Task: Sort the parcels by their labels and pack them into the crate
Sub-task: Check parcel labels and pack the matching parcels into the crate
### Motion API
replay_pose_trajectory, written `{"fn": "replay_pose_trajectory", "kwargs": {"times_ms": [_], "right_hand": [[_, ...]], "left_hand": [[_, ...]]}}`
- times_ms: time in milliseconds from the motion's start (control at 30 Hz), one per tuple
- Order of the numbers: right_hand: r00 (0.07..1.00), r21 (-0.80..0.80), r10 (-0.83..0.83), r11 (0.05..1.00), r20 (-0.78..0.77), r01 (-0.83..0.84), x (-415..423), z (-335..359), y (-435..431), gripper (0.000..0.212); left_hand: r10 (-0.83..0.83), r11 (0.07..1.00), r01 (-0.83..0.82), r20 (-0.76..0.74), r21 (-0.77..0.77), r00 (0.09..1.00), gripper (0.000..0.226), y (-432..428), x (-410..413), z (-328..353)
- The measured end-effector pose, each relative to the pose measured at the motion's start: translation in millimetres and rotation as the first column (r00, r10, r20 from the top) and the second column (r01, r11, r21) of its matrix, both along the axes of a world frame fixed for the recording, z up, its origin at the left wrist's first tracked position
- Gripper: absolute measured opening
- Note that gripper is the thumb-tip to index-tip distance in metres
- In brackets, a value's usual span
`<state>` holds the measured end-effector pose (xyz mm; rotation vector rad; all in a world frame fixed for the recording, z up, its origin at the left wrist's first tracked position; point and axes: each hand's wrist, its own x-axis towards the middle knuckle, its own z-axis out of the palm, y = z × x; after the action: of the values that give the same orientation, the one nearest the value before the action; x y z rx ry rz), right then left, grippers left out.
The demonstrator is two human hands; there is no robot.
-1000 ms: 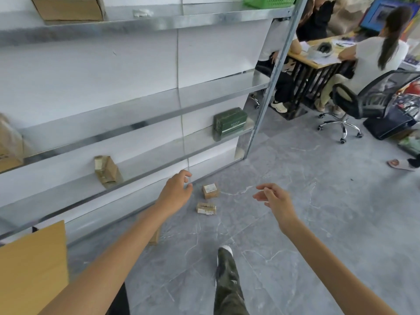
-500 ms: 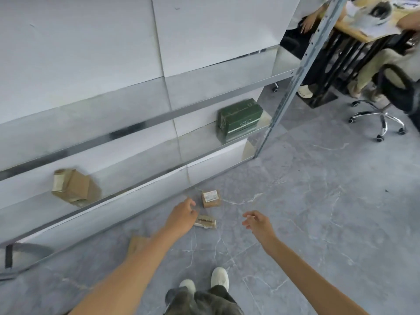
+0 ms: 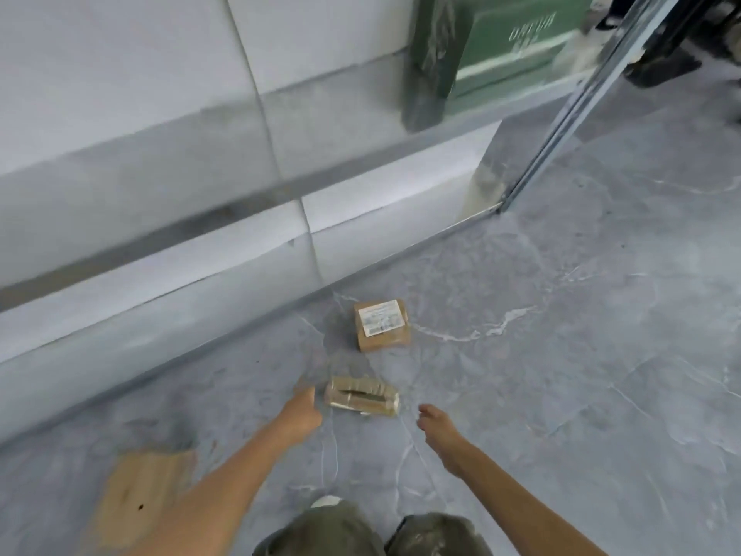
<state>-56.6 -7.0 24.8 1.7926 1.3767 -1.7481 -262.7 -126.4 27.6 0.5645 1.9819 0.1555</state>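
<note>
A flat piece of brown cardboard [image 3: 138,499] is seen on the grey floor [image 3: 561,355] at the lower left, partly covered by the left forearm. The left hand [image 3: 298,413] is held low, just beside the left end of a tape-wrapped parcel [image 3: 362,396], with fingers curled loosely and nothing gripped; contact cannot be told. Beyond that parcel, nearer the shelf's bottom rail [image 3: 240,270], a small brown parcel [image 3: 382,324] lies label-up, apart from it. The right hand [image 3: 439,425] is held just right of the wrapped parcel, fingers slightly spread, empty. A green box [image 3: 481,46] is stood on the lowest shelf at the upper right, beside the metal upright [image 3: 561,122]. No path is blocked.
</note>
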Motion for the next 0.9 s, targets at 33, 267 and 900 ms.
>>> {"fn": "replay_pose_trajectory", "kwargs": {"times_ms": [33, 267, 900], "right_hand": [[1.000, -0.032, 0.017, 0.999, -0.021, -0.018, -3.8, -27.8, 2.0, 0.055], [0.977, -0.211, -0.056, 0.977, -0.205, 0.012, -17.5, -85.8, 15.0, 0.052], [0.628, 0.121, -0.152, 0.921, -0.763, 0.371, -4.0, 619.7, 63.2, 0.046]], "left_hand": [[-0.012, 1.000, 0.013, 0.019, -0.016, 1.000, 0.066, 3.2, -1.5, -29.1], [0.078, 0.996, -0.086, 0.205, 0.033, 0.976, 0.061, 19.8, -3.5, -99.5], [0.295, 0.568, -0.309, 0.162, 0.763, 0.942, 0.057, 36.2, 2.0, 652.6]]}}
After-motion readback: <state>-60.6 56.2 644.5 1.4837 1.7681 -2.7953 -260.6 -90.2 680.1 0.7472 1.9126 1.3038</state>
